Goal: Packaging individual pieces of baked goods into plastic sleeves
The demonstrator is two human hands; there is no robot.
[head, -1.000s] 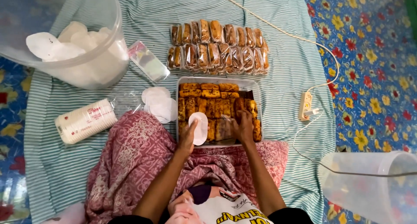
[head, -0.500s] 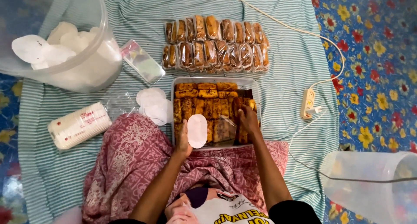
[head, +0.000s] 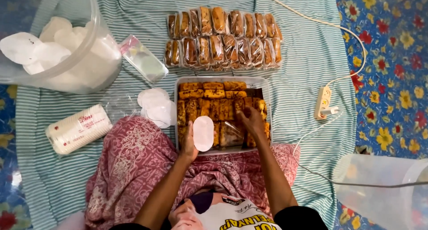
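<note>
A clear rectangular tray of brown baked pieces lies in front of my lap. My left hand rests at the tray's near left edge and holds a white oval paper liner flat over the pieces. My right hand reaches into the tray's right half, fingers closed around one baked piece among the others. A crumpled clear wrapper lies in the tray between my hands.
Two rows of wrapped baked pieces lie beyond the tray. Loose white liners, a sleeve of liners and a clear tub of liners sit left. A power strip with cable lies right, a clear plastic container lower right.
My right hand has moved slightly further into the tray's right side. My left hand still holds the oval liner in about the same place.
</note>
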